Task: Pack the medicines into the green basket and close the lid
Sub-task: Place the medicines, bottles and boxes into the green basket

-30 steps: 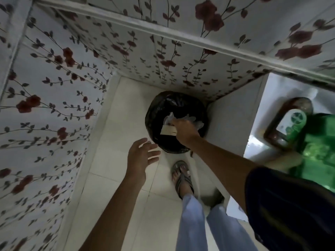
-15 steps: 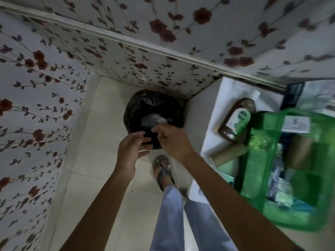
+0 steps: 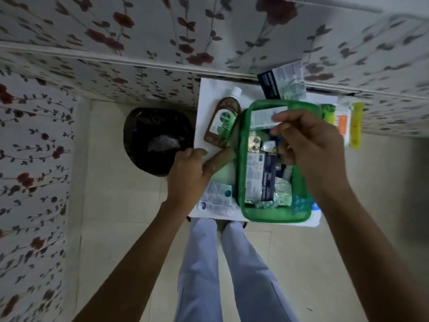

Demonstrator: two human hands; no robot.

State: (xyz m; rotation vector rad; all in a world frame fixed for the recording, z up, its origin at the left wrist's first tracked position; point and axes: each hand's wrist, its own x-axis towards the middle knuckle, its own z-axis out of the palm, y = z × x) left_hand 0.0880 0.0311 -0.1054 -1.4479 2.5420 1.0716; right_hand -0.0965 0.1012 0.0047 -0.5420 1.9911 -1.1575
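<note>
Green basket [image 3: 276, 211] beneath right hand [image 3: 311, 147]

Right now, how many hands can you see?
2. The left hand is by the brown roll at the white table's left edge. The right hand hovers above the green basket. None seems hidden.

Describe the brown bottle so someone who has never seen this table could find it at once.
On the white table, look just left of the green basket. The brown bottle lies flat there, white cap toward the wall; its green-and-white label sets it apart from the plain tan roll below it.
</note>
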